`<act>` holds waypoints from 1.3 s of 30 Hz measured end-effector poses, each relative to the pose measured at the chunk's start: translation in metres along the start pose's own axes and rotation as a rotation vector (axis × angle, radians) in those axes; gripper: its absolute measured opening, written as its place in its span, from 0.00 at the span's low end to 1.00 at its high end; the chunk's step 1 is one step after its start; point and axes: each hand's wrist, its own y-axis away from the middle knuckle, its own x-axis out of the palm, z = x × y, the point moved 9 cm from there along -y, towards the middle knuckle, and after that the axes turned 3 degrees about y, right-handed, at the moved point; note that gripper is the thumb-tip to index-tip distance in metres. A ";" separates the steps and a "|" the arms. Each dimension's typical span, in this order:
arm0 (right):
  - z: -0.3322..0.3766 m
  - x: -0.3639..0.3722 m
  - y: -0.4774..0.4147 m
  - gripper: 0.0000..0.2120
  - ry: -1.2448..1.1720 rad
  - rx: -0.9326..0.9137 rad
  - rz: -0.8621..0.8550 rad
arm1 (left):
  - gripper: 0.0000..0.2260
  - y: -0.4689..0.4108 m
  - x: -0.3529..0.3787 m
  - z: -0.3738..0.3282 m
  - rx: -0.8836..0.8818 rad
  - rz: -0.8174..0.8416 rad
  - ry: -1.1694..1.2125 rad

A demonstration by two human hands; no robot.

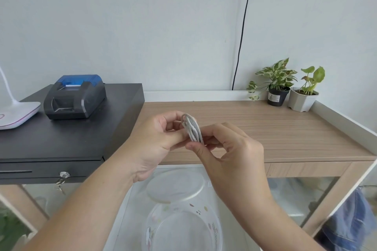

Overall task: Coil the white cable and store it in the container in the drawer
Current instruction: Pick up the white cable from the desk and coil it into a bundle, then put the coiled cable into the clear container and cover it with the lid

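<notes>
White cable (192, 129), wound into a small tight coil, upright on edge at frame centre, above the front edge of the wooden counter (265, 128). Pinched between both hands: left hand (155, 144) at 9 o'clock of the coil, thumb and fingers closed on its left side; right hand (230, 153) at 4 o'clock, thumb under the coil's lower rim, fingers curled behind it. Straight down at 6 o'clock, open drawer (126, 220) with a clear container (183, 228) and a round lid (175, 185) just beyond it, both uncovered from above. At 9 o'clock, black cash box (71, 138) carrying a printer (75, 98) and a white lamp base (16, 114). At 2 o'clock, two potted plants (289, 85), well apart from the hands. Bare counter top between.
</notes>
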 end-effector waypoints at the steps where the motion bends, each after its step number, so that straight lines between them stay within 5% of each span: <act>1: 0.000 0.000 -0.001 0.07 0.008 -0.014 0.003 | 0.06 0.000 -0.002 -0.001 0.033 -0.018 -0.057; 8: 0.001 -0.004 -0.009 0.07 -0.013 -0.141 0.048 | 0.09 0.018 -0.002 -0.035 0.532 -0.189 -0.830; 12: 0.004 -0.003 -0.003 0.10 -0.008 -0.211 0.043 | 0.10 0.030 0.001 -0.039 0.680 -0.240 -0.883; 21: -0.010 -0.006 -0.003 0.08 0.087 -0.354 0.011 | 0.14 0.032 -0.002 -0.028 0.653 -0.081 -0.809; 29: -0.022 0.008 0.004 0.09 0.069 -0.363 0.084 | 0.08 0.043 -0.010 -0.022 0.679 -0.114 -0.869; 39: -0.037 0.035 0.045 0.11 0.093 -0.390 0.321 | 0.08 0.068 -0.008 0.024 0.612 -0.065 -1.040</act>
